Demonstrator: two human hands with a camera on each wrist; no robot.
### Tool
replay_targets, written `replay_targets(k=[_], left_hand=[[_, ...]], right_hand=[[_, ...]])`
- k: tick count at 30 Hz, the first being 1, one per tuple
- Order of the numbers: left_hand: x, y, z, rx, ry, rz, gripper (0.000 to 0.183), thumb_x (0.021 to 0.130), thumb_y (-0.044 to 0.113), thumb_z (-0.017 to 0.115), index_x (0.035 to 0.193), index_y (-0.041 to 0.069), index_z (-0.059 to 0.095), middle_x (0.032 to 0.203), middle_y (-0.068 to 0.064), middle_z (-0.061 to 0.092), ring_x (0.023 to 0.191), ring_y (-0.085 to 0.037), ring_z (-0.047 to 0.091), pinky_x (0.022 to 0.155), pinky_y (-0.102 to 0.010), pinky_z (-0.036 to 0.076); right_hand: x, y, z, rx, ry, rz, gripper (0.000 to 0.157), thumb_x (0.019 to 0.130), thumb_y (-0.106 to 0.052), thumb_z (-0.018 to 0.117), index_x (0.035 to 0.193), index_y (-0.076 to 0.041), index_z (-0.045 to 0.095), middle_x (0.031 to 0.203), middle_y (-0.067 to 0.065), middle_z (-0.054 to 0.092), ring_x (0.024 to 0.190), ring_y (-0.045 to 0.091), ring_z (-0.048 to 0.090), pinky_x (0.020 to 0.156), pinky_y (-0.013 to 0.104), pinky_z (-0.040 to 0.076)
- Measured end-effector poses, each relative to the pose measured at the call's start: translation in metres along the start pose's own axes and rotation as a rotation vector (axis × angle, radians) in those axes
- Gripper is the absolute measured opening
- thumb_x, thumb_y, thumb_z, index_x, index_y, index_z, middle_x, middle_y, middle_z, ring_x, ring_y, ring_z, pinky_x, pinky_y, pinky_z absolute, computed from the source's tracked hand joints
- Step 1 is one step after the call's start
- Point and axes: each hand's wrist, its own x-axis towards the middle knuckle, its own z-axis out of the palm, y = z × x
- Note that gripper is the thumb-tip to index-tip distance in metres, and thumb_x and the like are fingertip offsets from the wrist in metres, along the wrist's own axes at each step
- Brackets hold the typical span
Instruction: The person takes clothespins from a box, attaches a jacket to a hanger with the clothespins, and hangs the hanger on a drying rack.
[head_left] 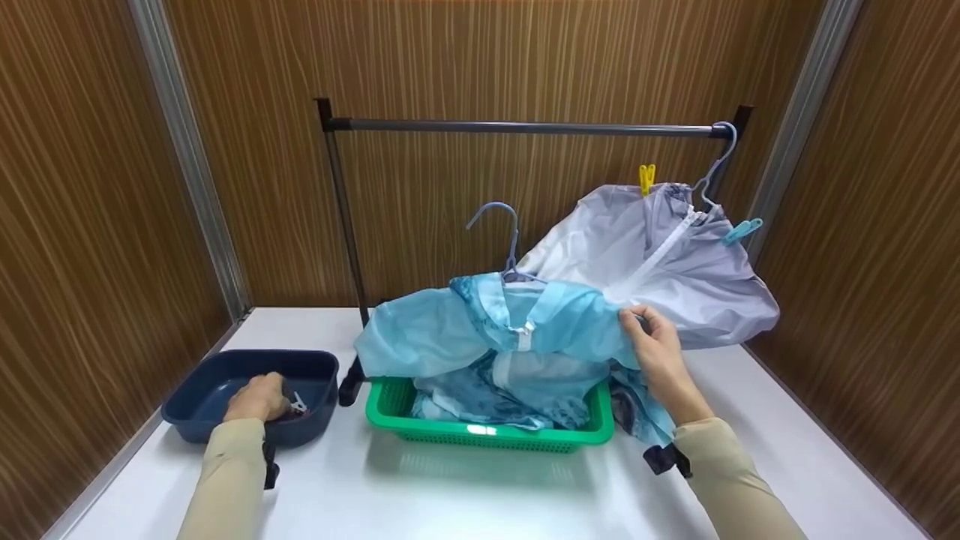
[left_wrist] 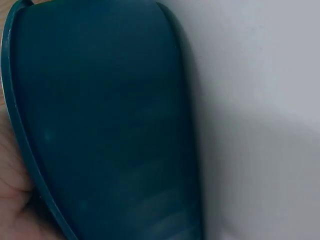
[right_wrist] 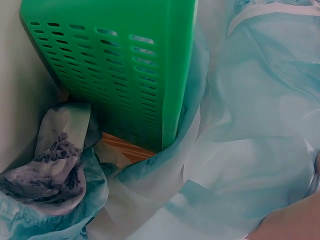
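Standing hanger hook point(head_left: 515, 235), head view only

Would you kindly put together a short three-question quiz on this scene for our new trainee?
1. True or false: the hanger in the blue jacket is off the rail.
2. What is the left hand reaching into? A) the green basket; B) the navy tub; C) a sleeve.
3. Fill in: besides a yellow clip, the lilac jacket bears a ____.

Key: 1. True. 2. B. 3. Light blue clip.
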Motion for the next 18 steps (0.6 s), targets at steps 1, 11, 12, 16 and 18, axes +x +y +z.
replay_targets(k=[1,11,12,16,18], left_hand=[[-0.0006,-0.0005,-0.0003,-0.004,0.001,-0.01,0.038,0.089,0.01,0.063,0.117,-0.014,0.057,0.117,-0.039,0.055,0.105,-0.05,0.056,0.093,-0.068,0.043],[-0.0022,0.0004,0.0006,-0.002,-0.005,-0.06,0.041,0.09,0.011,0.061,0.118,-0.018,0.056,0.119,-0.041,0.056,0.1,-0.049,0.059,0.091,-0.063,0.047],[-0.002,0.0008,0.0007,-0.004,-0.002,-0.055,0.039,0.09,0.009,0.061,0.118,-0.018,0.056,0.117,-0.041,0.057,0.099,-0.047,0.06,0.091,-0.062,0.048],[-0.0005,0.0001,0.0011,-0.008,0.032,-0.042,0.032,0.088,0.005,0.062,0.111,-0.016,0.059,0.112,-0.039,0.059,0.093,-0.043,0.061,0.086,-0.059,0.049],[0.0002,-0.0012,0.0016,0.004,0.048,-0.043,0.03,0.088,0.004,0.062,0.111,-0.015,0.06,0.111,-0.038,0.06,0.093,-0.044,0.061,0.085,-0.06,0.049]], right_hand=[[0.0001,-0.0005,0.0001,-0.002,-0.005,0.002,0.021,0.101,-0.023,0.055,0.099,-0.003,0.059,0.085,-0.011,0.057,0.083,0.008,0.052,0.075,0.02,0.044],[-0.0002,-0.0016,0.0007,-0.006,-0.016,0.007,0.021,0.101,-0.024,0.055,0.1,-0.003,0.059,0.09,-0.008,0.058,0.085,0.008,0.053,0.077,0.02,0.046],[-0.0003,-0.0017,0.0007,-0.006,-0.017,0.006,0.021,0.101,-0.024,0.055,0.1,-0.003,0.059,0.089,-0.008,0.058,0.084,0.008,0.053,0.076,0.02,0.046],[-0.0005,-0.0017,0.0005,-0.012,-0.015,0.01,0.023,0.101,-0.024,0.056,0.1,-0.001,0.058,0.087,-0.009,0.058,0.082,0.008,0.053,0.074,0.021,0.046],[-0.0006,-0.0018,0.0,-0.015,-0.021,0.013,0.024,0.101,-0.025,0.055,0.101,-0.002,0.059,0.088,-0.009,0.058,0.082,0.008,0.053,0.074,0.021,0.046]])
